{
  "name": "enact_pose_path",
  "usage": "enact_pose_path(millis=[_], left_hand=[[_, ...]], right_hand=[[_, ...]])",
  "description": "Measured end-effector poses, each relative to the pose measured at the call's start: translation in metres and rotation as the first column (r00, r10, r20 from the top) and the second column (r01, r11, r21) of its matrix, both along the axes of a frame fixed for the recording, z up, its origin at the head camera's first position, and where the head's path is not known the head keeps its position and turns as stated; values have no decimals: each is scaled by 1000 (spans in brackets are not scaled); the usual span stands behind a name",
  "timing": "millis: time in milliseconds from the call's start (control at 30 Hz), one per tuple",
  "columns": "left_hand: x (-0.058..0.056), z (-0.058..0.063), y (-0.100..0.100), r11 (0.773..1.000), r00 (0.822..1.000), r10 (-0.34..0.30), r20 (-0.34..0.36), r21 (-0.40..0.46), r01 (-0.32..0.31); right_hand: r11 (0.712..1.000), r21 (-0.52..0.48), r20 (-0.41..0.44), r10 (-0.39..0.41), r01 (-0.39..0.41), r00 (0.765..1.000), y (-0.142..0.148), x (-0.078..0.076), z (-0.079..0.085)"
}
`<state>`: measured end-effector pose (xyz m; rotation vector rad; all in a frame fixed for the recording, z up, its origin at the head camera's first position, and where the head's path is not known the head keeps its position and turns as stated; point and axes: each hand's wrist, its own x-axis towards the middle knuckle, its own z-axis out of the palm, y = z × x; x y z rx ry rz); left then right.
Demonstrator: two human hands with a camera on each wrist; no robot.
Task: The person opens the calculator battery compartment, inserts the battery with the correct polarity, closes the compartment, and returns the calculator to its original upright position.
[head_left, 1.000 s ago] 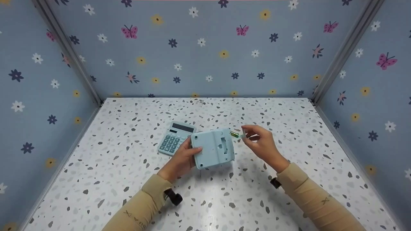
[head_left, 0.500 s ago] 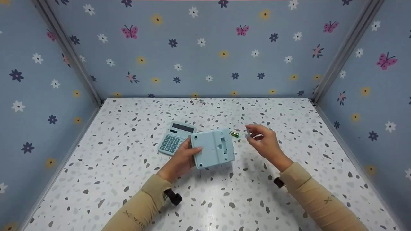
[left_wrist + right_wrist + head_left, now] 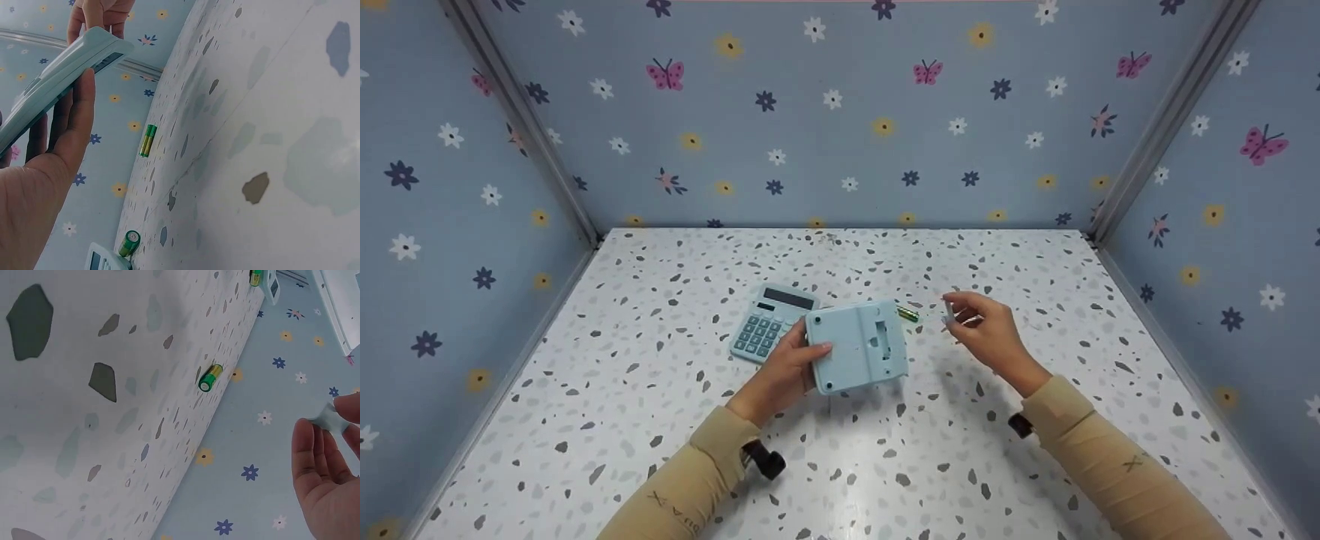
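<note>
My left hand (image 3: 780, 375) grips a light blue calculator (image 3: 851, 349), its back turned up and the battery slot (image 3: 883, 341) uncovered. In the right hand (image 3: 986, 330), thumb and fingertips pinch a small, pale blue flat piece (image 3: 331, 418), apparently the battery cover. That hand is to the right of the calculator, clear of it. A green and gold battery (image 3: 908, 313) lies on the table just beyond the held calculator's right edge. The left wrist view shows another battery (image 3: 129, 243) beside a second calculator (image 3: 101, 257); the head view does not show this battery.
That second calculator (image 3: 775, 322) lies face up behind my left hand, partly covered by the held one. The white speckled table (image 3: 840, 480) meets a blue flowered wall (image 3: 840, 142) at the back, with side panels left and right.
My right hand has drawn slightly away to the right with the pale blue piece still pinched. The left hand and its calculator have stayed in place.
</note>
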<state>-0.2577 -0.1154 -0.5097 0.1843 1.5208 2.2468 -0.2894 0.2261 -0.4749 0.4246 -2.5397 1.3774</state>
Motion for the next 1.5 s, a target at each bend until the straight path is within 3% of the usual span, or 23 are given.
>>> enact_pose_path(millis=[533, 933, 1500], left_hand=[[-2, 1, -5, 1000, 1000, -15, 7, -2, 15], [-1, 0, -3, 1000, 1000, 1, -2, 6, -1], [0, 1, -5, 1000, 1000, -18, -3, 14, 18]], right_hand=[[993, 115, 48, 6, -12, 999, 22, -10, -7], [980, 194, 178, 6, -41, 984, 38, -21, -15], [929, 342, 265, 46, -139, 963, 54, -29, -28]])
